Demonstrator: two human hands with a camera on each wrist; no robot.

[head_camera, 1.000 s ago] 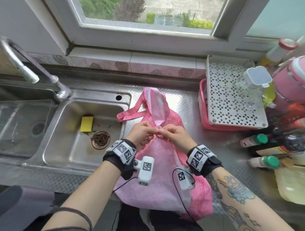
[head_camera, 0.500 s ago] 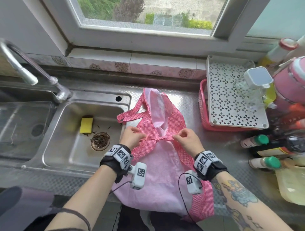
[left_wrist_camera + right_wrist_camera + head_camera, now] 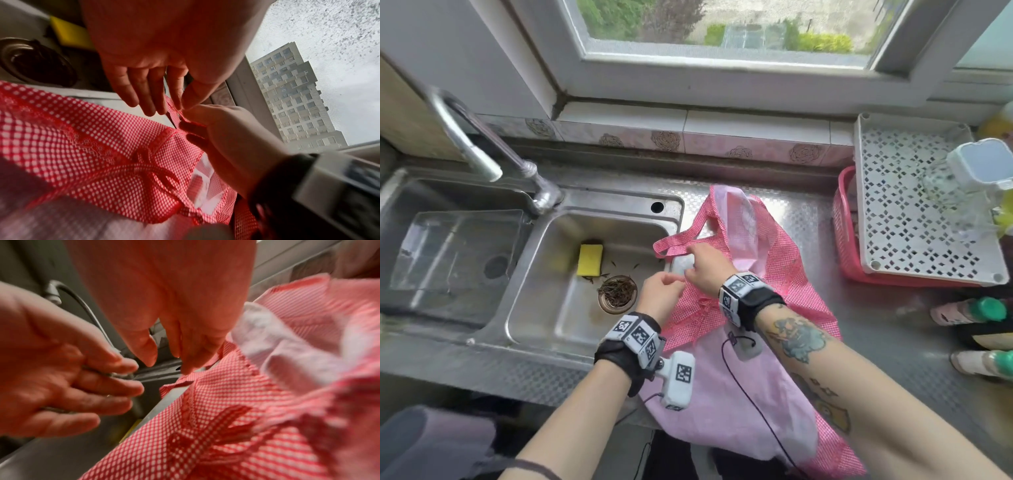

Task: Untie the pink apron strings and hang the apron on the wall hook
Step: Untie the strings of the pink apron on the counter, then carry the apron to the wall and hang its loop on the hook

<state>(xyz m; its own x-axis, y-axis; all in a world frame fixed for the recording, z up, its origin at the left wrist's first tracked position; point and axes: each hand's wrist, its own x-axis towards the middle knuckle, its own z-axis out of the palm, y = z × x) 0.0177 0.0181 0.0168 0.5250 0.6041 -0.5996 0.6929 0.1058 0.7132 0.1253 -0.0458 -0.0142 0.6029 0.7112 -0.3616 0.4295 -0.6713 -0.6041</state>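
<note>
The pink apron [image 3: 739,394], trimmed in red check, lies on the steel counter and hangs over its front edge. Its strings are tied in a small bow [image 3: 703,306], also visible in the left wrist view [image 3: 152,170]. Both hands meet at the apron's left edge by the sink rim. My left hand [image 3: 662,293] pinches a checked string between thumb and forefinger [image 3: 174,97]. My right hand [image 3: 707,270] crosses over the apron, and its curled fingers [image 3: 191,128] hold the same string. A checked strap loop [image 3: 674,245] lies just beyond the hands. No wall hook is in view.
The sink [image 3: 571,339] on the left holds a yellow sponge [image 3: 589,259] and a drain strainer [image 3: 617,291], with a tap [image 3: 482,150] above it. A pink basket [image 3: 842,240] with a white perforated tray stands at the right. Green-capped bottles [image 3: 986,310] lie beside it.
The hands were together at the knot, then pulled apart to either side of it. Now both have moved left to the apron's edge by the sink. The bow is still tied.
</note>
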